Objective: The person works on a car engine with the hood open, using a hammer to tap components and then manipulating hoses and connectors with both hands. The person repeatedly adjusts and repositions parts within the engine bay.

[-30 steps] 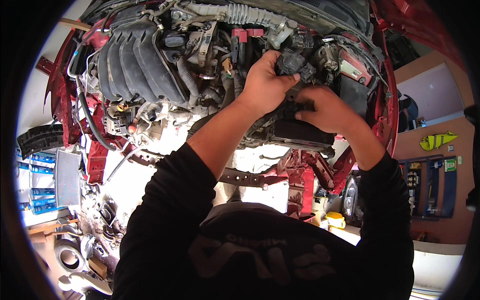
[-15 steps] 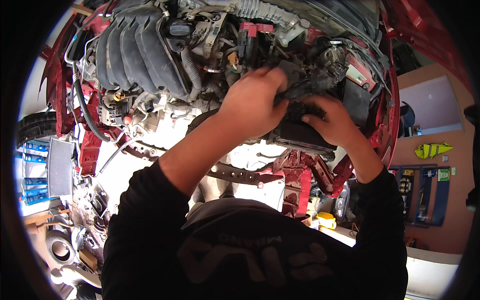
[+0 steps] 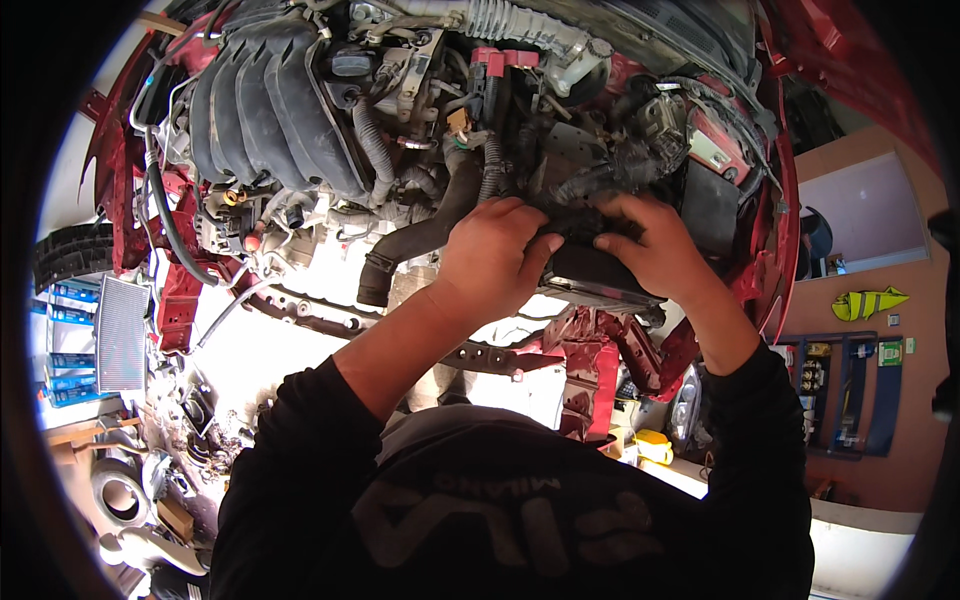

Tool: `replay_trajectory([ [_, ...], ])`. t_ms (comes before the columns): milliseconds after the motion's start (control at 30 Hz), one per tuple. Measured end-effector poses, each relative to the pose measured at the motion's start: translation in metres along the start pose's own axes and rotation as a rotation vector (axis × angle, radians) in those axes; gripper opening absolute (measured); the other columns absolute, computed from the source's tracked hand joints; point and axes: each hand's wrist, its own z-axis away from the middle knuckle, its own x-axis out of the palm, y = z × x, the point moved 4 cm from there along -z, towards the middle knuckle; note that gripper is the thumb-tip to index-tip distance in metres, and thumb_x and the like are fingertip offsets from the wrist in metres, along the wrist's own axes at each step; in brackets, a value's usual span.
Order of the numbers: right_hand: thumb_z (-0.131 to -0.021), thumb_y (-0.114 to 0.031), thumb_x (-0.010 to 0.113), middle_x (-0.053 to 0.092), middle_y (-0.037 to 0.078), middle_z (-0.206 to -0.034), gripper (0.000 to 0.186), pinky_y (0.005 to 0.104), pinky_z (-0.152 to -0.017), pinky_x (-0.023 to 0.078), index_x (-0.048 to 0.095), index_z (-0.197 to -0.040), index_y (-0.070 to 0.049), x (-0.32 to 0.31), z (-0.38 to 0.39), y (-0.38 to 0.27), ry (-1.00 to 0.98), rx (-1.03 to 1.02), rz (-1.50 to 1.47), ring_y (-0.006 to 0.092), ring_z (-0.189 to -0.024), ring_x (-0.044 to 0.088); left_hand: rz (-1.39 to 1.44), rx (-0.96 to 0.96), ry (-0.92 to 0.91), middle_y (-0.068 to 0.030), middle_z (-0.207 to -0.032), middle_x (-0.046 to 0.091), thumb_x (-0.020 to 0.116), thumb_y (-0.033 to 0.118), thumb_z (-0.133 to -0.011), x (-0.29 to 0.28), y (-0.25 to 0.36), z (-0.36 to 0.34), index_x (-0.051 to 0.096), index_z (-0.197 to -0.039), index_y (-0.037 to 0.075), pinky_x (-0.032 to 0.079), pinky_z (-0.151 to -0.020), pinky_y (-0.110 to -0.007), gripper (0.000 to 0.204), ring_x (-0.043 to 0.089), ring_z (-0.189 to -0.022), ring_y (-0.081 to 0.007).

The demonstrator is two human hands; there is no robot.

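In the engine bay of a red car, my left hand (image 3: 492,258) and my right hand (image 3: 655,243) meet at a black box (image 3: 600,274) with dark parts on top. My left fingers curl over its left end, thumb pointing right; what they pinch is hidden. From the right, my right thumb and bent fingers close on the box's upper edge. A thick black wiring harness (image 3: 625,172) runs just beyond the hands. Left of my left hand, a black rubber hose (image 3: 376,274) hangs with its open end down. Shadow hides detail between the hands.
A ribbed grey engine cover (image 3: 275,110) lies far left, with a corrugated hose (image 3: 372,150) beside it. A perforated metal crossbar (image 3: 490,357) crosses in front of my body. A radiator (image 3: 121,335) stands at the left, and a tyre (image 3: 120,494) lies below it.
My left hand has moved down and left, uncovering the black hose and parts beyond it. My right hand has shifted slightly, staying at the black box.
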Motion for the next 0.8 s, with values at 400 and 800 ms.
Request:
replay_trajectory([
  [400, -0.099, -0.015, 0.087, 0.080, 0.021, -0.119, 0.040, 0.0407, -0.099, 0.058, 0.081, -0.136, -0.003, -0.001, 0.009, -0.008, 0.030, 0.104, -0.023, 0.0336, -0.111, 0.078, -0.068, -0.083, -0.015, -0.0171, -0.095, 0.073, 0.083, 0.015, -0.098, 0.003, 0.009, 0.001, 0.079, -0.105, 0.002, 0.058, -0.079, -0.054, 0.016, 0.071, -0.092, -0.0450],
  [800, -0.101, -0.018, 0.083, 0.079, 0.028, -0.105, 0.038, 0.0421, -0.083, 0.061, 0.080, -0.136, -0.003, 0.006, 0.013, -0.017, 0.063, 0.149, 0.148, 0.0423, -0.093, 0.080, 0.123, -0.359, 0.002, -0.0151, -0.093, 0.077, 0.093, 0.022, -0.088, 0.002, 0.002, -0.003, 0.076, -0.109, 0.003, 0.061, -0.080, -0.050, 0.033, 0.076, -0.091, -0.0388],
])
